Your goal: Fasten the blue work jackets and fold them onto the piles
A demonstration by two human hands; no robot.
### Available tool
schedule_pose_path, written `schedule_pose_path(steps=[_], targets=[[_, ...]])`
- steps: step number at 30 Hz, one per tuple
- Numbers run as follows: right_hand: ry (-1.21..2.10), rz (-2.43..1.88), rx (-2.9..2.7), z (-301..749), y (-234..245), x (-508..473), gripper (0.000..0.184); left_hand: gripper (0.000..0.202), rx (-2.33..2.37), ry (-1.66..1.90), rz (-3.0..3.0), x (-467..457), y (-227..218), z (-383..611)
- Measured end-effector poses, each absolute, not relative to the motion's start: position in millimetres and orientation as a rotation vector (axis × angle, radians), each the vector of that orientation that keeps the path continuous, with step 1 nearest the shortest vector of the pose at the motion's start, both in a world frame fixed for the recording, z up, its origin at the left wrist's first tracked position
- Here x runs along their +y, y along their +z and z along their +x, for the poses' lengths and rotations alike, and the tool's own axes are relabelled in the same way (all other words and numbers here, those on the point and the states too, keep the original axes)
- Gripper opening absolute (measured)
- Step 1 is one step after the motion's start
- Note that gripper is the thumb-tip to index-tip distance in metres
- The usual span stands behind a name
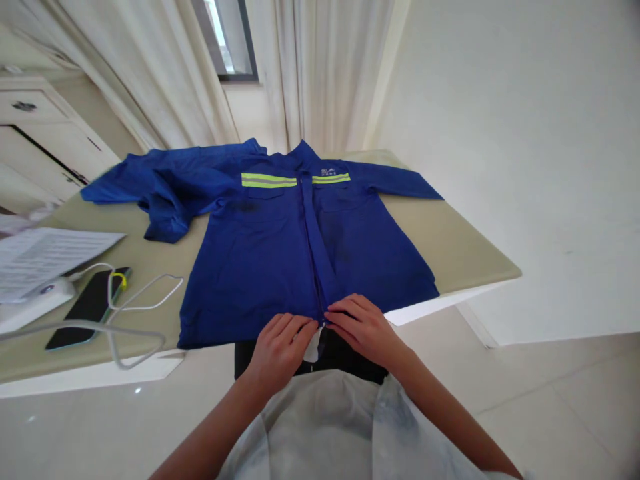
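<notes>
A blue work jacket [270, 253] lies spread face up on the table, with yellow-green and silver reflective strips across the chest. Its front zipper [309, 243] runs down the middle, with the two front panels side by side. At the bottom hem, my left hand [281, 347] pinches the lower corner of the left panel beside the zipper end. Close against it, my right hand [364, 328] pinches the hem of the other panel. The fingertips almost meet, and the small zipper parts between them are mostly hidden.
On the beige table [465, 250], printed papers [50, 257], a white power strip [37, 303], a phone [90, 307] and a looping white cable [145, 303] lie at the left. The jacket's left-side sleeve [170, 190] is bunched. Curtains and a white wall stand behind.
</notes>
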State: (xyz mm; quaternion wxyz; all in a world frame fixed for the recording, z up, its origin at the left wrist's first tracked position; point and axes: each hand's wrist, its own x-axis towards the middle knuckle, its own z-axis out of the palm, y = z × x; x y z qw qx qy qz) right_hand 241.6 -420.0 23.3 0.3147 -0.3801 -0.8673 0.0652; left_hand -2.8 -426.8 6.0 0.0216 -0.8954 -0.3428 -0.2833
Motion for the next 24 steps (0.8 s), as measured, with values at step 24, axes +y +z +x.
schedule_pose_path(steps=[24], targets=[[0.297, -1.661, -2.137, 241.3, 38.7, -114.0, 0.051, 0.034, -1.733, -0.485, -2.636, -74.8, 47.6, 24.0]])
